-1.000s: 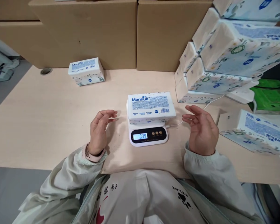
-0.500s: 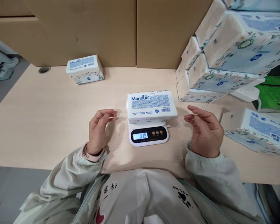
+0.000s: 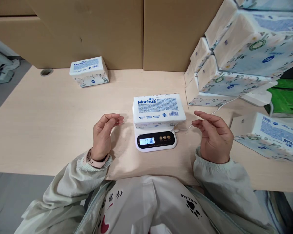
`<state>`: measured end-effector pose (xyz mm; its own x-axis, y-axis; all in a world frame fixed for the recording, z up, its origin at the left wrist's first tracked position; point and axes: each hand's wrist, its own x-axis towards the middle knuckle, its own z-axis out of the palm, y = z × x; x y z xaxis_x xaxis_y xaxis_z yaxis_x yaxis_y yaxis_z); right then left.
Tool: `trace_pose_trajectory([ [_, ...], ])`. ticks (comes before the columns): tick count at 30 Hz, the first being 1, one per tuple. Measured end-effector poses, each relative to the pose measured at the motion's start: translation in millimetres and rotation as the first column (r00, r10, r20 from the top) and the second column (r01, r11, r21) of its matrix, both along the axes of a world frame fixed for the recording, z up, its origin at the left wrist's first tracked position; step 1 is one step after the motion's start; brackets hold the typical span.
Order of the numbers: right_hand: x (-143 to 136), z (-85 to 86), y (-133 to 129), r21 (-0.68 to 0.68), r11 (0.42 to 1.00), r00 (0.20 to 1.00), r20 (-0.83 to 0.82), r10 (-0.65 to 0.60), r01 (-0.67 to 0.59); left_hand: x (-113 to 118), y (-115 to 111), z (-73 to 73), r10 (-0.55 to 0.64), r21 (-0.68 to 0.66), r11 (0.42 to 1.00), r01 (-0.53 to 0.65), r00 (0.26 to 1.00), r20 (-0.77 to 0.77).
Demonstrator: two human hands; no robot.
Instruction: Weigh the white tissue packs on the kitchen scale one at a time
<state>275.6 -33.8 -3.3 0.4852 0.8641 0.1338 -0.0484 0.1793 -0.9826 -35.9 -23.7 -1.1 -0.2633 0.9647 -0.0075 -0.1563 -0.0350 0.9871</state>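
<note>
A white and blue pack of tissues (image 3: 159, 110) marked "Manhua" lies flat on a small white digital scale (image 3: 156, 141), covering its weighing plate. The scale's lit display (image 3: 146, 141) reads about 103.6. Left of the scale, my left hand (image 3: 104, 135) is held with its fingers loosely curved, apart from the pack and holding nothing. My right hand (image 3: 214, 136) hovers on the other side in a similar pose, fingers apart and nothing in them. Neither hand touches the pack.
Another tissue pack (image 3: 89, 72) sits at the back left, near a cable hole (image 3: 46, 72). Stacked packs (image 3: 244, 61) rise at the back right. A further pack (image 3: 271, 138) lies right of my right hand. Cardboard boxes (image 3: 92, 35) line the back; a white cable (image 3: 224, 104) runs from the scale.
The display has gone from about 103.9 to 103.6. Both hands have shifted very slightly inward towards the pack; the pack stays on the scale.
</note>
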Motion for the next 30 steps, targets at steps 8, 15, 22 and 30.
trace_pose_trajectory([
  [8, -0.2, 2.4, -0.2, -0.009, 1.000, 1.000, 0.023, -0.006, 0.007, -0.4, 0.7, 1.1, -0.003, 0.002, 1.000, 0.003, 1.000, -0.004],
  [15, -0.7, 3.4, -1.1, -0.019, 1.000, 0.999, 0.043, 0.000, 0.001, 0.2, 0.7, 1.8, -0.001, 0.004, 1.000, 0.001, 1.000, -0.015],
  [22, 0.0, 2.5, -0.9, -0.022, 1.000, 0.999, 0.030, 0.013, -0.013, 0.7, 0.9, 2.9, 0.005, -0.001, 1.000, -0.005, 1.000, -0.017],
  [30, 0.0, 2.4, -1.0, -0.018, 1.000, 0.999, 0.034, 0.015, -0.014, 1.2, 0.5, 3.9, 0.018, -0.014, 1.000, -0.018, 0.999, -0.042],
])
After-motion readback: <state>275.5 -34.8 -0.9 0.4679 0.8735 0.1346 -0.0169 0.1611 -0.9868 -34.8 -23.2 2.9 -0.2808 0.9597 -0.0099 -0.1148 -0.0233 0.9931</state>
